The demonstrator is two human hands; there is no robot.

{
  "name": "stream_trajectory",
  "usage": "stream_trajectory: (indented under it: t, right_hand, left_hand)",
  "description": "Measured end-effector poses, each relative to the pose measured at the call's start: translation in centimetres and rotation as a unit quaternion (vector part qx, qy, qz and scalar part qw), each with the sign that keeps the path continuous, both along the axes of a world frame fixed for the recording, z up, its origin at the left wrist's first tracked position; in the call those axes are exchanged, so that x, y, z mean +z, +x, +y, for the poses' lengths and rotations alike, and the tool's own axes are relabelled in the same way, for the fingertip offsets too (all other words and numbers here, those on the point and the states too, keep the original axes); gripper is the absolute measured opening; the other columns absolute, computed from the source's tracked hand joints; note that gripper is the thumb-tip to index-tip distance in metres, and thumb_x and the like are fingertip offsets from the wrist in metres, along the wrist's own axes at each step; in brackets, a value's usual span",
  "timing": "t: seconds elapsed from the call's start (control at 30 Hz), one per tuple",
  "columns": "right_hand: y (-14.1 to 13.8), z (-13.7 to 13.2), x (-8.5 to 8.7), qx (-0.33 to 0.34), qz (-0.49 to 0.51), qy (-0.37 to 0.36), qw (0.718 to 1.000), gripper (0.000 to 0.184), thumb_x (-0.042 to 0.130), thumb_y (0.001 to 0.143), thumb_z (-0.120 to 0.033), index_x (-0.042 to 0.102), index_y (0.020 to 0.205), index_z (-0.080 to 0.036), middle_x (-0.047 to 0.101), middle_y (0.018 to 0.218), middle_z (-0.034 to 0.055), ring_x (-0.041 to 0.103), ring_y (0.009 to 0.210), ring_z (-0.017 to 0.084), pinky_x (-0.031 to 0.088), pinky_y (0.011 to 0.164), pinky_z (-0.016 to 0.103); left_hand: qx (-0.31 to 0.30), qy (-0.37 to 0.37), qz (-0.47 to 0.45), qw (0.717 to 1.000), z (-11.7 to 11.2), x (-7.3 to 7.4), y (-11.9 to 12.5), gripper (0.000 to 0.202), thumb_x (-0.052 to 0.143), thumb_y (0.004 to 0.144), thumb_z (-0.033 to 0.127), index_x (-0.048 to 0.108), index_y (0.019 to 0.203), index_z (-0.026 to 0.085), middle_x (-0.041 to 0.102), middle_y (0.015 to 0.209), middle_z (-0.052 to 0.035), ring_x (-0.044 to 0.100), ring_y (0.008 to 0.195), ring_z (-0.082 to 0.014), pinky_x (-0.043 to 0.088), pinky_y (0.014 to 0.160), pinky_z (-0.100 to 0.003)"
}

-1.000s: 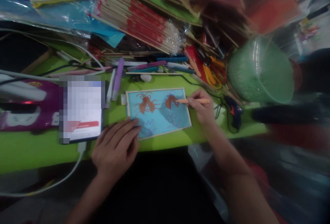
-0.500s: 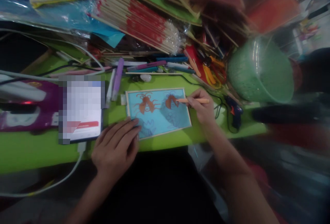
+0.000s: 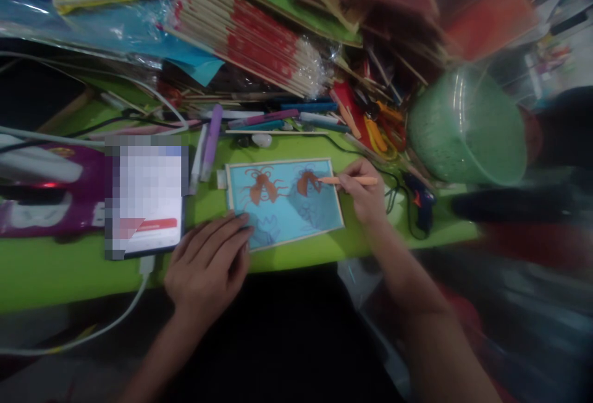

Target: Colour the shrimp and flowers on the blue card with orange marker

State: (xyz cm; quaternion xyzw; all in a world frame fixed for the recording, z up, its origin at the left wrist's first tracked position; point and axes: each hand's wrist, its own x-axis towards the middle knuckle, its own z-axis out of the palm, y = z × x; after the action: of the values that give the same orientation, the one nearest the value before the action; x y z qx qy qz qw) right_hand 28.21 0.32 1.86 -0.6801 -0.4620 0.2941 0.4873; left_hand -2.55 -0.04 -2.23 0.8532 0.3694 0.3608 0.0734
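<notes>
Blue panel lay partly hidden on green table

The left hand, fingers outstretched, palm unseen, covered its seven-o'clock corner. At three o'clock, the right hand pinched an orange pen, tip blurred.

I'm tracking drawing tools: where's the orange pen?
Right of centre in the head view, the orange pen is in the right hand, its tip over the blue panel.
</notes>
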Motion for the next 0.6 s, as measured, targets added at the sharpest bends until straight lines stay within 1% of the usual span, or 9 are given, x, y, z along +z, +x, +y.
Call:
stream_trajectory:
  t: [0.2,0.43,0.6]
  right_hand:
    - [0.19,-0.09,-0.2,-0.006,-0.005,0.001,1.0,0.016,0.071,0.082,-0.032,0.06,0.073,-0.024,0.063,0.063,-0.005,0.058,0.061,0.014,0.047,0.064,0.03]
    - [0.24,-0.15,-0.07,0.007,0.007,0.007,1.0,0.015,0.071,0.082,-0.03,0.061,0.072,-0.024,0.063,0.061,-0.0052,0.057,0.059,0.014,0.045,0.063,0.031]
    - [0.18,-0.07,-0.12,-0.002,0.003,0.007,1.0,0.015,0.071,0.082,-0.03,0.061,0.073,-0.024,0.063,0.062,-0.0048,0.057,0.06,0.015,0.046,0.063,0.031]
  left_hand:
    - [0.001,-0.01,-0.002,1.0,-0.1,-0.19,-0.03,0.036,0.072,0.086,0.009,0.071,0.118,0.023,0.08,0.121,-0.0052,0.075,0.115,-0.0267,0.056,0.103,-0.044]
    - [0.0,-0.002,0.004,1.0,0.02,0.03,0.07,0.033,0.074,0.085,0.008,0.071,0.116,0.021,0.081,0.118,-0.0068,0.076,0.113,-0.0276,0.056,0.101,-0.043]
    - [-0.001,0.001,0.002,1.0,-0.01,-0.09,0.08,0.033,0.074,0.085,0.008,0.071,0.115,0.021,0.081,0.118,-0.0069,0.076,0.113,-0.0271,0.056,0.101,-0.042]
